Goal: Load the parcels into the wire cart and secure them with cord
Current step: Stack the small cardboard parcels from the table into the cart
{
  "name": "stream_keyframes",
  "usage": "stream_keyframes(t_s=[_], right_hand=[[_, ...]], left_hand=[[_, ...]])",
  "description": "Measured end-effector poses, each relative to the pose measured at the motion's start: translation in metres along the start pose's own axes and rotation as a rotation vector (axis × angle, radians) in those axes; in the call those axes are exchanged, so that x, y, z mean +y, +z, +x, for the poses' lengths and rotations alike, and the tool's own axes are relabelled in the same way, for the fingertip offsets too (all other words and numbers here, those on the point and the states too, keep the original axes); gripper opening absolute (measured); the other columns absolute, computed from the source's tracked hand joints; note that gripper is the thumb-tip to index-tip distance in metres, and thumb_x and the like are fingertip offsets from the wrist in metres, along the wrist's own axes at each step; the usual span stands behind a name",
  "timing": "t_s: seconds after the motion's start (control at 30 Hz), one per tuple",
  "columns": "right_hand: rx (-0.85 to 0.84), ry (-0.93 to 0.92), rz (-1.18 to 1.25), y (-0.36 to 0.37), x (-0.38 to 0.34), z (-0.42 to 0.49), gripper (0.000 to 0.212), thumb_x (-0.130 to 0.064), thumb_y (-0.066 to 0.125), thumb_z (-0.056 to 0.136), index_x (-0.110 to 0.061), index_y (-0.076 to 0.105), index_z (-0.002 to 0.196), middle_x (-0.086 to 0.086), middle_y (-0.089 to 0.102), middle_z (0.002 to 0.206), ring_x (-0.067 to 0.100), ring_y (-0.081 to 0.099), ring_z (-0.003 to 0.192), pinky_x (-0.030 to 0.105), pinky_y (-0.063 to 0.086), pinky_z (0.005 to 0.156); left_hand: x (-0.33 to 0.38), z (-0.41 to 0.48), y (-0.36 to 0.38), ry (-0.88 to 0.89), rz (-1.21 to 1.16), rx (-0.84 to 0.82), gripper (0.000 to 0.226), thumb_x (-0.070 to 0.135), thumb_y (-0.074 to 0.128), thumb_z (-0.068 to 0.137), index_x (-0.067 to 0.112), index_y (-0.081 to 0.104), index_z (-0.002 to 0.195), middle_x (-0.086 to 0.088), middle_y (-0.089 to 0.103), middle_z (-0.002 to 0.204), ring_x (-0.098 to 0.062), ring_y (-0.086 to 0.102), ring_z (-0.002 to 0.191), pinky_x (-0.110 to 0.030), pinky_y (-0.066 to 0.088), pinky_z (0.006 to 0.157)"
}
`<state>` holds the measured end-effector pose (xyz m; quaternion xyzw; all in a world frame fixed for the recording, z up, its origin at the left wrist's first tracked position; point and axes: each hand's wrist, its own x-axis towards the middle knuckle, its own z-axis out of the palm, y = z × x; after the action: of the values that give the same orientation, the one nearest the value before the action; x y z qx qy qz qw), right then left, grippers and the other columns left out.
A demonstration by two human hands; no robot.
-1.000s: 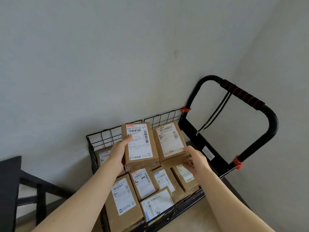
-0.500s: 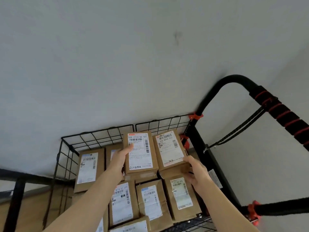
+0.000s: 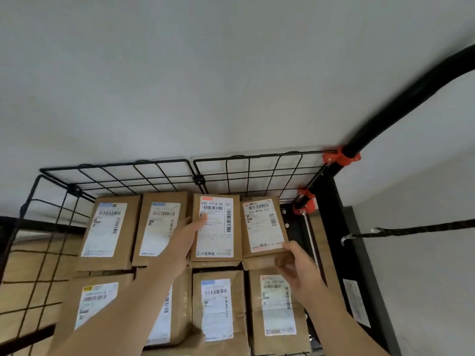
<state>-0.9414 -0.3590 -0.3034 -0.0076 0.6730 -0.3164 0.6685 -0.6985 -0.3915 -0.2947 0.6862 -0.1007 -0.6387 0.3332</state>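
**Items in hand.** The centre parcel [image 3: 218, 242] and the end parcel [image 3: 262, 227] are brown paper packs with white labels. They lie side by side, touching, in the back row of the wire cart [image 3: 128, 170], close against its rear mesh. The left grip [image 3: 183, 244] clasps the centre parcel's left flank, one digit reaching onto the label. The right grip [image 3: 295, 263] pinches the end parcel's near right corner, thumb on top and fingers curled beneath. Whether both packs are fully seated cannot be told.

**Assessment.** The packs are small and flat, and probably light. The paper skin is creased, so they should yield somewhat and may slide pack on pack. Take them at flanks and corners, pressing the pair together, not by the labels.

**Surroundings.** Left of the left grip, two more parcels [image 3: 110, 229] complete the row. Nearer than both grips lies a front row [image 3: 221, 307]. Well right of the right grip, the cord [image 3: 411, 229] runs off-frame, its hook [image 3: 345, 238] near the cart's black frame. Securing has not yet begun.
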Motion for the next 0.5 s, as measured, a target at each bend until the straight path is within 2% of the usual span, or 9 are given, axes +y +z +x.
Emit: stream_keyframes(t_s=[0.07, 0.17, 0.27, 0.37, 0.5], right_hand=[[-0.027, -0.011, -0.042, 0.000, 0.003, 0.011, 0.026, -0.016, 0.063, 0.084, -0.008, 0.067, 0.108, 0.009, 0.067, 0.078, 0.016, 0.061, 0.075, 0.032, 0.053, 0.086], [-0.053, -0.032, -0.101, 0.000, 0.006, 0.022, 0.028, -0.016, 0.063, 0.085, -0.015, 0.065, 0.113, 0.009, 0.069, 0.102, 0.017, 0.063, 0.095, 0.031, 0.051, 0.088], [-0.079, -0.038, -0.187, 0.003, 0.004, 0.034, 0.030, -0.015, 0.061, 0.085, -0.018, 0.065, 0.114, 0.006, 0.070, 0.106, 0.018, 0.064, 0.101, 0.028, 0.051, 0.085], [-0.048, -0.099, -0.391, 0.006, 0.007, 0.042, 0.041, -0.025, 0.063, 0.076, -0.028, 0.066, 0.117, -0.002, 0.071, 0.105, 0.018, 0.064, 0.103, 0.039, 0.049, 0.097], [-0.006, -0.129, -0.451, 0.015, 0.007, 0.046, 0.047, -0.020, 0.059, 0.082, -0.033, 0.056, 0.128, -0.003, 0.067, 0.114, 0.019, 0.059, 0.111, 0.042, 0.044, 0.104]], left_hand=[[-0.004, 0.008, 0.006, 0.030, 0.073, 0.073, 0.038, 0.026, 0.060, 0.091, 0.014, 0.055, 0.126, -0.006, 0.069, 0.105, -0.028, 0.066, 0.095, -0.046, 0.052, 0.089], [-0.013, 0.013, 0.014, 0.117, 0.331, 0.162, 0.036, 0.022, 0.055, 0.094, 0.013, 0.051, 0.129, -0.005, 0.063, 0.117, -0.026, 0.061, 0.105, -0.037, 0.050, 0.087], [-0.026, 0.016, 0.018, 0.259, 0.607, 0.227, 0.053, 0.016, 0.055, 0.093, 0.014, 0.034, 0.141, -0.004, 0.053, 0.136, -0.025, 0.054, 0.121, -0.035, 0.048, 0.092], [-0.037, 0.015, 0.021, 0.518, 0.871, 0.276, 0.073, 0.015, 0.059, 0.089, 0.020, 0.018, 0.150, -0.001, 0.028, 0.153, -0.021, 0.032, 0.139, -0.037, 0.037, 0.109], [-0.043, 0.012, 0.022, 0.581, 1.195, 0.145, 0.080, 0.041, 0.059, 0.088, 0.026, 0.011, 0.150, 0.002, -0.003, 0.158, -0.019, -0.002, 0.147, -0.036, 0.015, 0.118]])
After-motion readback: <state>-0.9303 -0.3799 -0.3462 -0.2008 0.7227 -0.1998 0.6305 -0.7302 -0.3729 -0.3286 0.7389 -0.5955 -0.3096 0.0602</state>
